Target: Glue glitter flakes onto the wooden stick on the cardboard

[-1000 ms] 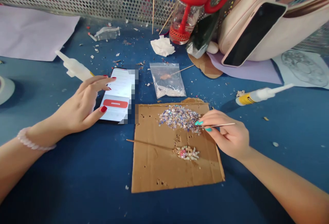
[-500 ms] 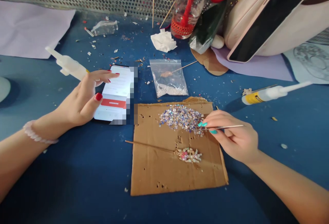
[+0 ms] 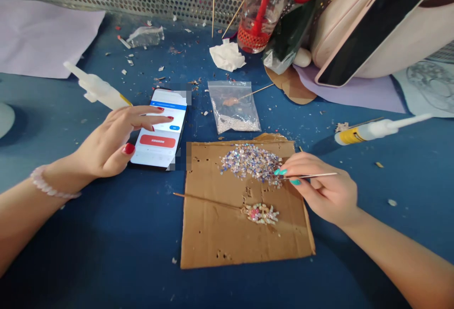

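Observation:
At the left, my left hand (image 3: pixel 111 146) hovers over a lit smartphone (image 3: pixel 158 154), its fingers stretched across the screen and holding nothing. My right hand (image 3: pixel 324 188) pinches a thin stick (image 3: pixel 321 175) between thumb and fingers, at the right edge of a cardboard sheet (image 3: pixel 213 245). The stick's tip points at a heap of small glittery chips (image 3: pixel 250 160) in blue, clear and pink tones. Lower on the cardboard lies a chip-covered ornament (image 3: pixel 263 213), attached to a wooden stick (image 3: pixel 209 200) that sticks out past the left edge.
Behind the cardboard lies a clear zip bag (image 3: pixel 237 122) of pale grains. Glue bottles lie left (image 3: pixel 101 91) and right (image 3: pixel 354 134). Farther back are a crumpled tissue (image 3: pixel 227 57), a red-lidded cup (image 3: pixel 257 28) and a second phone (image 3: pixel 372 35) leaning on a pink bag (image 3: pixel 329 21).
My left fingers have shifted slightly down and right over the phone, whose screen now shows a blue bar and blue button. My right hand keeps its pinch on the stick.

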Available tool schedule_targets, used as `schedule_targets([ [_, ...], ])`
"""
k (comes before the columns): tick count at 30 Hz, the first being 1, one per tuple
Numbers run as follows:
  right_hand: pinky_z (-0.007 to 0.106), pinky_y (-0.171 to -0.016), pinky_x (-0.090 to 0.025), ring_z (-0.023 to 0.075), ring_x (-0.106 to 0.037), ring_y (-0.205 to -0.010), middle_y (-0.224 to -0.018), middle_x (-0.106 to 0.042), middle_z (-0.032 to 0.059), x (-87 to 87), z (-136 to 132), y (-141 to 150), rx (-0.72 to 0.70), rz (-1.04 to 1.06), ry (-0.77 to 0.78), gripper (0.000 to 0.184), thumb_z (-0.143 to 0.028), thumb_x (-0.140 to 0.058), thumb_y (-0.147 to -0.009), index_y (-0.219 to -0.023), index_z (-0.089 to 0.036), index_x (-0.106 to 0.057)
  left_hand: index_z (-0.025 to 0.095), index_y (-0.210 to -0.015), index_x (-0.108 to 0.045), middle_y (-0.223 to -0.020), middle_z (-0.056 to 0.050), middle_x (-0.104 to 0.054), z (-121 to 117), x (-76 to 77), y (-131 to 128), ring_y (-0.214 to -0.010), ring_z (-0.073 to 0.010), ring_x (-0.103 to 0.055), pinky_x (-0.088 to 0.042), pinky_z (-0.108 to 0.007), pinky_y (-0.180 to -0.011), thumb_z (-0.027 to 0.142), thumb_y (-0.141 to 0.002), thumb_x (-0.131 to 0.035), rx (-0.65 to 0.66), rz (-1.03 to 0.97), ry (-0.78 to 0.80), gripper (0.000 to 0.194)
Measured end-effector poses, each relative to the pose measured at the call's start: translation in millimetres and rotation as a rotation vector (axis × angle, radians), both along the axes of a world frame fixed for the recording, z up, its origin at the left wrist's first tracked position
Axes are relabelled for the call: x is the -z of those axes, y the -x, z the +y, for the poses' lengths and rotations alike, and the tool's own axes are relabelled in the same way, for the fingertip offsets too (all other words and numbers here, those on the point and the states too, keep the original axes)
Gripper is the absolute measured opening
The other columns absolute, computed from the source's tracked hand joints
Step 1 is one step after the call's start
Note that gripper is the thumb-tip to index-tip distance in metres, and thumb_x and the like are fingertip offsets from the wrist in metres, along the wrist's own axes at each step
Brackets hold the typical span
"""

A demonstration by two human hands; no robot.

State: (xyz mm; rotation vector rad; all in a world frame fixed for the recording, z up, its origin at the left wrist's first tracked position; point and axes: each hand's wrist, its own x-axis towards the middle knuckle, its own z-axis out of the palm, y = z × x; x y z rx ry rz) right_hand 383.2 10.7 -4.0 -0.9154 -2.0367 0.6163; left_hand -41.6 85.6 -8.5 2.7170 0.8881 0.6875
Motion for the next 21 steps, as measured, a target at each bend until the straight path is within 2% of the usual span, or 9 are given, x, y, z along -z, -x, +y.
schedule_targets([
  [3,0.035,-0.074,-0.059,0.02,-0.071,-0.083,-0.086,-0.074,0.0042,0.5,0.1,0.2,0.001,-0.001,0.004,0.028,-0.005,-0.063,-0.084,-0.103,-0.024,-0.071,0.017,-0.142,-0.043,-0.138,-0.013,-0.059,-1.3,-0.9,1.2,-0.132,-0.0272,-0.052,-0.037,-0.051,-0.114,0.056,-0.103,-0.015,0.006,0.076,-0.047,0.062],
  [10,0.036,-0.075,-0.059,0.0195,-0.07,-0.084,-0.087,-0.074,0.0041,1.5,0.1,0.7,-0.013,0.003,-0.006,0.029,-0.004,-0.062,-0.085,-0.104,-0.025,-0.07,0.017,-0.141,-0.045,-0.141,-0.011,-0.058,-4.5,-4.2,0.4,-0.13,-0.0254,-0.054,-0.031,-0.048,-0.117,0.061,-0.102,-0.012,-0.019,0.123,-0.012,0.068],
  [15,0.033,-0.073,-0.058,0.0183,-0.07,-0.084,-0.085,-0.073,0.0044,0.4,0.1,2.0,-0.005,0.005,-0.028,0.027,-0.003,-0.062,-0.085,-0.102,-0.023,-0.069,0.017,-0.138,-0.047,-0.134,-0.014,-0.062,-2.0,-1.9,5.3,-0.127,-0.0275,-0.057,-0.037,-0.049,-0.111,0.061,-0.1,-0.023,0.047,0.078,-0.091,0.063],
  [18,0.034,-0.073,-0.058,0.0189,-0.07,-0.084,-0.085,-0.073,0.0042,1.0,0.5,3.2,-0.004,0.007,-0.052,0.026,-0.005,-0.063,-0.085,-0.102,-0.024,-0.069,0.021,-0.129,-0.052,-0.125,-0.012,-0.068,-3.1,-0.4,8.5,-0.118,-0.0257,-0.063,-0.041,-0.047,-0.106,0.061,-0.1,-0.028,0.097,0.107,-0.135,0.055],
  [21,0.034,-0.074,-0.058,0.0186,-0.07,-0.082,-0.085,-0.074,0.0046,1.5,0.6,4.6,-0.001,0.003,-0.079,0.023,-0.006,-0.063,-0.086,-0.101,-0.023,-0.07,0.024,-0.117,-0.056,-0.124,-0.008,-0.07,-10.5,-2.5,7.6,-0.119,-0.0241,-0.063,-0.042,-0.045,-0.106,0.055,-0.099,-0.04,0.198,0.11,-0.24,0.04],
])
